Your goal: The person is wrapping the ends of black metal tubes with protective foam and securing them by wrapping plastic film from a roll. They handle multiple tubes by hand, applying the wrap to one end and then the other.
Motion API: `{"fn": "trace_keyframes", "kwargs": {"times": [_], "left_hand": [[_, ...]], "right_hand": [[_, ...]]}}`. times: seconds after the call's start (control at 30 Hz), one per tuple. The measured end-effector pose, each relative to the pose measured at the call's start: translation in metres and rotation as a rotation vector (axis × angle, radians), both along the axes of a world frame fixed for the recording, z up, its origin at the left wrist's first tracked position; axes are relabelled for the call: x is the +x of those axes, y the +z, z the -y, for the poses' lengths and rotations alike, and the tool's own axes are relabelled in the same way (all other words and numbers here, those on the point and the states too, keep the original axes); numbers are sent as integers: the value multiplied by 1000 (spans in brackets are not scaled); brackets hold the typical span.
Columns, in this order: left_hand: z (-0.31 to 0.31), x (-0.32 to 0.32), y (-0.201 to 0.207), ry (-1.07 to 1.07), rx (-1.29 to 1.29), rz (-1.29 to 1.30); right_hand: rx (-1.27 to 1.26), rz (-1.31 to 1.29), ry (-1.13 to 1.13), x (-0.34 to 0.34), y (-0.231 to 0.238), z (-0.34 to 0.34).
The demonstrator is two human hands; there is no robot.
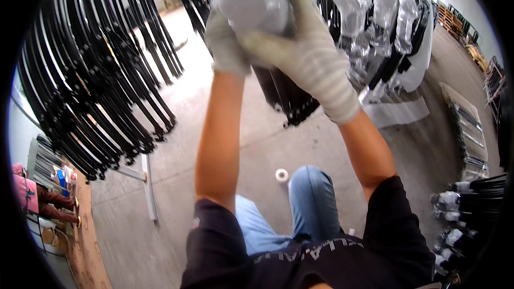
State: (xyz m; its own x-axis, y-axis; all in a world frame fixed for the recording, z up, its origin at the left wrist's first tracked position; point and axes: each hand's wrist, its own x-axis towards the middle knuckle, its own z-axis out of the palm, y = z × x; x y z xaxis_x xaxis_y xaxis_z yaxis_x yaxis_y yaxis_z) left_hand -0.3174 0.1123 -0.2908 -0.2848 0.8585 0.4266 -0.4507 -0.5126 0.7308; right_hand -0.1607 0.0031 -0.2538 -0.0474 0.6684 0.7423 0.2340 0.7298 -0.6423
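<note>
Both my arms reach up to a whitish, plastic-wrapped bundle [251, 2] at the top middle of the head view. What lies inside the wrapping I cannot make out. My right hand [313, 56], in a pale knitted glove, is closed round its right side and underside, thumb upward. On the other side my left hand [226, 43], gloved alike, presses against the bundle; most of its fingers are hidden. Below the gloves hang black metal bars [286, 93] with dark lower ends. Just right of them, several frame parts in clear plastic wrapping [350, 2] hang in a row.
Many black metal frames [91, 85] hang in a dense row at left, above a grey stand leg [149, 192]. A white roll [281, 175] lies on the floor near my knees. Wrapped black bars [460, 200] are stacked at right. A person in pink [35, 195] is far left.
</note>
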Motion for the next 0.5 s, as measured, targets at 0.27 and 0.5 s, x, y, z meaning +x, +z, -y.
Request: {"fn": "trace_keyframes", "kwargs": {"times": [0.27,0.5], "left_hand": [[-9,0,7,35,61,-150],[-26,-9,9,144,113,-365]], "right_hand": [[-226,-38,288,-6,3,10],[-422,-146,837,17,-2,-14]]}}
